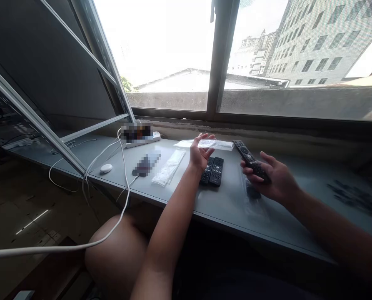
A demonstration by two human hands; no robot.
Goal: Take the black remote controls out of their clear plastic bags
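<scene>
My right hand (275,177) is wrapped around a black remote control (248,156), its button face tilted up and its far end pointing toward the window. In my left hand (200,153), with the fingers curled, is a clear plastic bag (220,144), stretching to both sides of the hand above the table. Two more black remotes (216,171) lie side by side below that hand, the left one partly hidden by my wrist. Under my right hand, a dark item in clear plastic (252,192) rests on the table; its kind is hard to make out.
A stack of clear plastic bags (169,168) lies left of my forearm on the grey table (226,208). Farther left are a blurred-out phone-like item (146,163), a round white object (106,168) and white cables (123,200). Dark items (357,200) lie at far right.
</scene>
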